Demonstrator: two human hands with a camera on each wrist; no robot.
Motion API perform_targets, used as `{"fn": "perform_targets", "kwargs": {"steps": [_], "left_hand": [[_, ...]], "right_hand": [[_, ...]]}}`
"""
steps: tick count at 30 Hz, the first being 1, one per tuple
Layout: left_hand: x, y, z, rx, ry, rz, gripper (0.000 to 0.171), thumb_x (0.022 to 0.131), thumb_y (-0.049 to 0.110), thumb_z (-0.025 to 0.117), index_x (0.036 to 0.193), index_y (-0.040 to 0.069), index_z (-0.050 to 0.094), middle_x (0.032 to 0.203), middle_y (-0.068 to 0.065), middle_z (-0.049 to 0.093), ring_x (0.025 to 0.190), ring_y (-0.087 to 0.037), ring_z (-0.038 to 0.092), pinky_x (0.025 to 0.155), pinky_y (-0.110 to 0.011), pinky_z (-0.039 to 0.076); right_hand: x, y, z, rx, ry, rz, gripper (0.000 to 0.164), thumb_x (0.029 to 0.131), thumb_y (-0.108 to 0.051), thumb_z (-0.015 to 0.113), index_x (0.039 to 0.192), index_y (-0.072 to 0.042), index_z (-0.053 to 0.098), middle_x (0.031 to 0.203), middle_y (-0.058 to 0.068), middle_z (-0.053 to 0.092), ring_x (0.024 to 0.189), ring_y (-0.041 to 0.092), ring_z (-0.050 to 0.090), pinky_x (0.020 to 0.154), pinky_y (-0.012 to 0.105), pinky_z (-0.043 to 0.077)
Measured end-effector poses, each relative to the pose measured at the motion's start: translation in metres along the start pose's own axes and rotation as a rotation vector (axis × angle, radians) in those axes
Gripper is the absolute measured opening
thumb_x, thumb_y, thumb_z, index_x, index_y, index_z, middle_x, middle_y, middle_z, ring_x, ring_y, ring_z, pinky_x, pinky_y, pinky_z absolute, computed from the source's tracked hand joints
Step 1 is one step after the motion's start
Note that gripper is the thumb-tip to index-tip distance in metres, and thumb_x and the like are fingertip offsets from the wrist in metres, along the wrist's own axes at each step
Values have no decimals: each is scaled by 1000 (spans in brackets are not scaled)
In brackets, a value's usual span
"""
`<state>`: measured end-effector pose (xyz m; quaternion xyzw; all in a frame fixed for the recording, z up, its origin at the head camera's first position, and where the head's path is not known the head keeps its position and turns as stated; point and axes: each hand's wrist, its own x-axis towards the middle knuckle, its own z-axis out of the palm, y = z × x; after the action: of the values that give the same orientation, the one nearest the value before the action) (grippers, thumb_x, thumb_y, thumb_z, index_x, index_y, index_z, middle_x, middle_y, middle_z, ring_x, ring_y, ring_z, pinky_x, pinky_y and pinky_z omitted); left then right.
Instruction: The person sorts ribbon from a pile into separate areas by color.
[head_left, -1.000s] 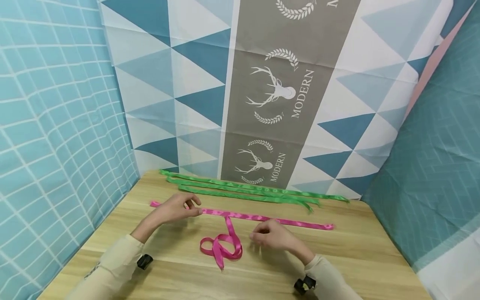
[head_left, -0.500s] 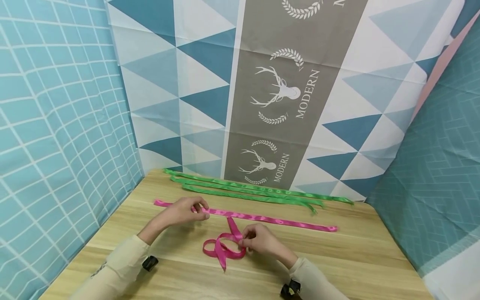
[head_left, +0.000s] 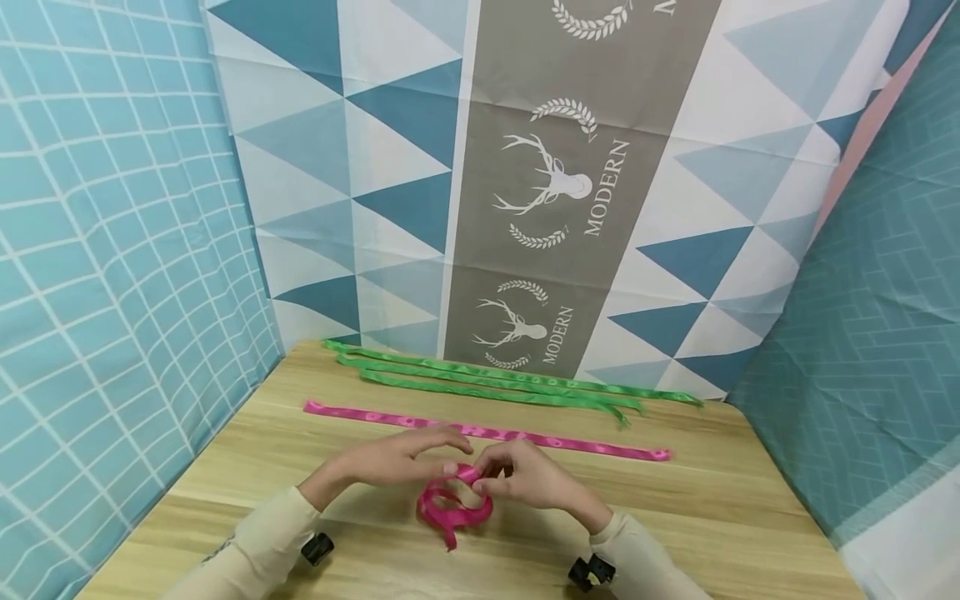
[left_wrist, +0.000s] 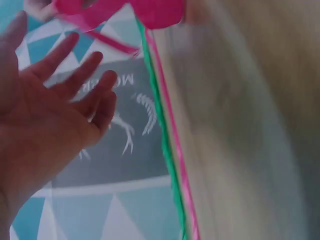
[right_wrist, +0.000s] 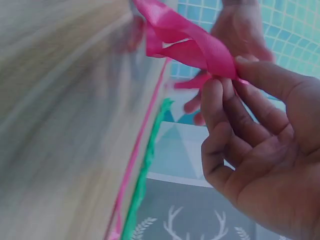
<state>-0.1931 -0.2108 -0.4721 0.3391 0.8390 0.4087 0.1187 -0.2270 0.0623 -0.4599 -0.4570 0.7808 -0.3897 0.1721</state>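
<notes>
A looped pink ribbon (head_left: 454, 515) hangs in loose coils close over the wooden table, its tail end pointing toward the front edge. My right hand (head_left: 528, 477) pinches its upper part between thumb and index finger, clearly seen on the ribbon (right_wrist: 200, 42) in the right wrist view. Close on the other side is my left hand (head_left: 401, 458), fingers spread and loosely bent, thumb right by the ribbon. In the left wrist view that left hand (left_wrist: 55, 107) has nothing in its palm. Behind both hands a second pink ribbon (head_left: 600, 447) lies stretched straight across the table.
Several green ribbons (head_left: 487, 381) lie side by side along the back of the wooden table (head_left: 720, 517). A patterned cloth (head_left: 405, 167) rises behind the table, with a blue checked cloth (head_left: 112, 250) at the left and a teal cloth (head_left: 877, 317) at the right.
My right hand has moved left and taken hold of the looped pink ribbon, raising its upper part. My left hand has come off the straight ribbon, rightward and nearer, to the loops.
</notes>
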Motion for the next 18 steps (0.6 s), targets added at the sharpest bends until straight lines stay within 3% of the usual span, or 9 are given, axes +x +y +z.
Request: {"fn": "perform_targets", "kwargs": {"steps": [4, 8, 12, 14, 18], "left_hand": [[4, 4, 10, -95, -48, 16, 24, 107, 39, 54, 128, 33, 65, 141, 10, 54, 135, -17, 45, 105, -51, 41], [3, 3, 13, -186, 3, -3, 16, 105, 36, 58, 115, 28, 69, 123, 7, 65, 118, -16, 58, 97, -43, 47], [1, 2, 10, -218, 66, -33, 13, 103, 36, 63, 107, 24, 69, 107, 2, 68, 98, -17, 60, 84, -36, 50], [0, 2, 8, -216, 83, -37, 13, 102, 35, 65, 105, 23, 69, 100, 0, 67, 91, -18, 59, 79, -35, 50], [-2, 1, 5, -240, 88, -7, 12, 102, 30, 65, 103, 18, 68, 91, -3, 66, 85, -21, 60, 75, -32, 50]], "right_hand": [[-1, -8, -3, -31, -19, -34, 7, 93, -14, 77, 97, -20, 76, 84, -11, 70, 67, 7, 55, 59, 25, 46], [-2, -9, -3, -48, 2, -46, 7, 92, -15, 79, 95, -21, 76, 88, -13, 69, 74, 5, 59, 64, 26, 47], [-4, -6, -1, -20, 25, -36, 5, 92, -19, 79, 96, -20, 75, 90, -12, 70, 83, 7, 63, 68, 27, 49], [-5, -5, -1, 43, 29, -17, 6, 92, -21, 79, 96, -19, 76, 91, -8, 71, 80, 9, 61, 67, 27, 49], [-9, -3, -3, 297, 22, 50, 11, 93, -19, 78, 100, -11, 76, 93, 4, 73, 81, 12, 62, 72, 28, 52]]}}
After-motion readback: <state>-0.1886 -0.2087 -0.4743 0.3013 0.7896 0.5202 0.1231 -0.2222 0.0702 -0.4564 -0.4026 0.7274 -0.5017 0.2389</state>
